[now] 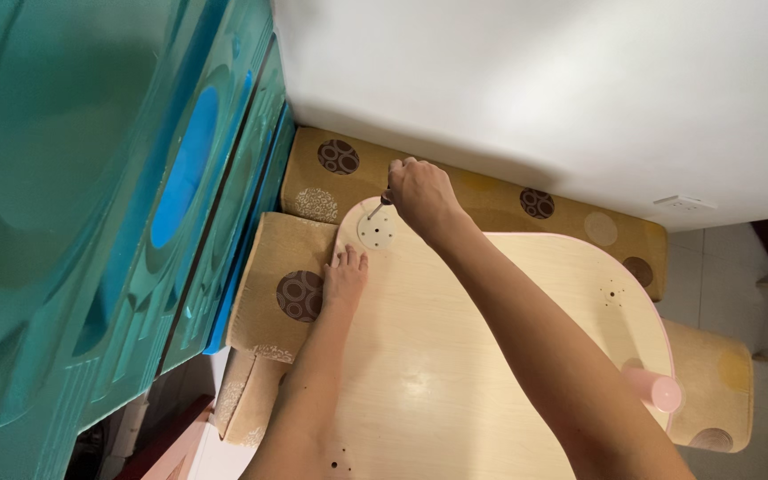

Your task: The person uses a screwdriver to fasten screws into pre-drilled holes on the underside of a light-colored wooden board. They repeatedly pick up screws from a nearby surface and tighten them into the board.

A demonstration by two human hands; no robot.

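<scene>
A light wooden tabletop (455,356) with a pink edge lies flat in front of me. Near its far left corner sits a round pale mounting plate (375,229) with small holes. My right hand (420,196) is closed around a screwdriver (377,207), whose tip touches the plate. My left hand (345,277) lies flat on the board just below the plate, fingers spread, holding nothing.
Tan cushions with brown circle patterns (300,293) lie under and around the board, against a white wall (535,89). A teal plastic cabinet (91,204) stands at the left. A pink table leg (655,388) sticks up at the right corner. Screw holes (613,292) mark the board.
</scene>
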